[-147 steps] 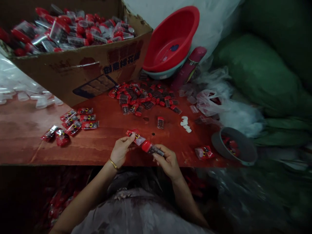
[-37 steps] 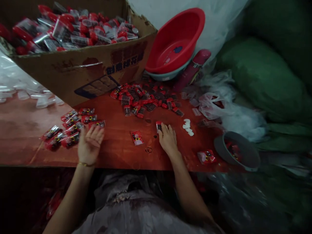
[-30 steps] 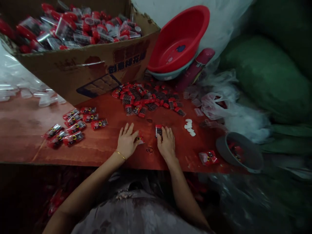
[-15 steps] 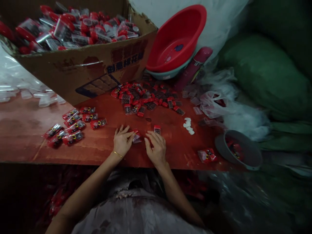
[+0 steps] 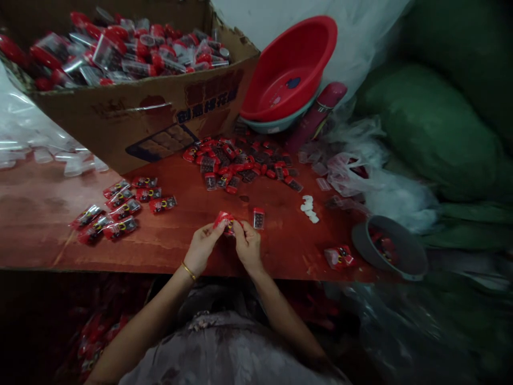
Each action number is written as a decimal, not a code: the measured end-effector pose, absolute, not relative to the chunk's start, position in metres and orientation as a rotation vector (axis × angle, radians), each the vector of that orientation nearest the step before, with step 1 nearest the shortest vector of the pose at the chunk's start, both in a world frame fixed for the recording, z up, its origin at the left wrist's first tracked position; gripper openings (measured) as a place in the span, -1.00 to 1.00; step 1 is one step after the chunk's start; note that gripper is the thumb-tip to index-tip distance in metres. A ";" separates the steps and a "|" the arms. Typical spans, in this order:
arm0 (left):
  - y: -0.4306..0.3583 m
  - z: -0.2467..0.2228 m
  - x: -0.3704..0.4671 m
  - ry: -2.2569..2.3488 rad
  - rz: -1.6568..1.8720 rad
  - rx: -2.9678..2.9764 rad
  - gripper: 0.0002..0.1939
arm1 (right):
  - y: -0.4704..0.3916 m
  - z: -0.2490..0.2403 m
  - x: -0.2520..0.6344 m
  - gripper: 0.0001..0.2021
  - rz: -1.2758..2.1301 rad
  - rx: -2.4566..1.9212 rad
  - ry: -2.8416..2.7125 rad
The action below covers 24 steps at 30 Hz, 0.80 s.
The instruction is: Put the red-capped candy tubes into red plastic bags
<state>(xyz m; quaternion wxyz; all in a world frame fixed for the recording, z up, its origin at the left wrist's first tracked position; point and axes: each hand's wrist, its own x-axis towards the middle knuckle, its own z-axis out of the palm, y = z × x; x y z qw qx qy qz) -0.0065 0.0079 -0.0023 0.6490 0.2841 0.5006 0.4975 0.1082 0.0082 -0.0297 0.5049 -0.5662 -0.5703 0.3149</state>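
Both hands are working on the near side of the box (image 5: 120, 123), well apart from it. The left hand (image 5: 199, 248), with a bracelet (image 5: 188, 271) at its wrist, is pinching a red packet (image 5: 223, 218) between thumb and fingers. The right hand (image 5: 249, 247) is gripping the same packet from its other side, thumb and fingers closed on it. The packet is hanging between the two hands, in front of the box; its contents are being hidden by the fingers.

One tube (image 5: 258, 218) is lying on the table (image 5: 152, 240), also in front of the box and farther right than the packet.

Positions, all taken from the box:
- Inside: many red-capped tubes (image 5: 140, 51) are filling it.
- At its printed wall: a heap (image 5: 244, 163) of short tubes is spreading rightward.
- Before its nearest bottom corner: a group of filled packets (image 5: 125, 209) is lying flat.
- Left: clear cups (image 5: 73, 168) are lying loose.
- Right: a red basin (image 5: 280, 80) is leaning, tilted; a flask (image 5: 312, 120) is slanting farther out.
- Far right, nearer the person: a grey bowl (image 5: 363, 243) is holding red items, too dim to identify.
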 end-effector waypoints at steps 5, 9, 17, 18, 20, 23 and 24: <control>0.006 0.002 -0.002 1.111 1.168 0.378 -0.55 | 0.003 -0.032 0.106 -0.71 0.663 -1.395 -1.414; 0.011 -0.004 0.000 1.120 1.203 0.428 -0.61 | 0.005 -0.030 0.106 -0.74 0.696 -1.402 -1.417; 0.021 -0.006 0.004 1.148 1.257 0.524 -0.60 | 0.010 -0.030 0.115 -0.65 0.607 -1.458 -1.501; 0.023 -0.003 0.004 1.152 1.252 0.480 -0.59 | 0.012 -0.030 0.121 -0.64 0.554 -1.485 -1.541; 0.025 0.001 0.002 1.155 1.234 0.419 -0.58 | 0.017 -0.029 0.136 -0.63 0.364 -1.644 -1.599; 0.027 0.004 -0.001 1.158 1.201 0.367 -0.57 | 0.024 -0.031 0.162 -0.55 0.081 -2.050 -1.591; 0.027 0.004 -0.002 1.160 1.185 0.354 -0.55 | 0.025 -0.033 0.169 -0.52 0.040 -2.155 -1.592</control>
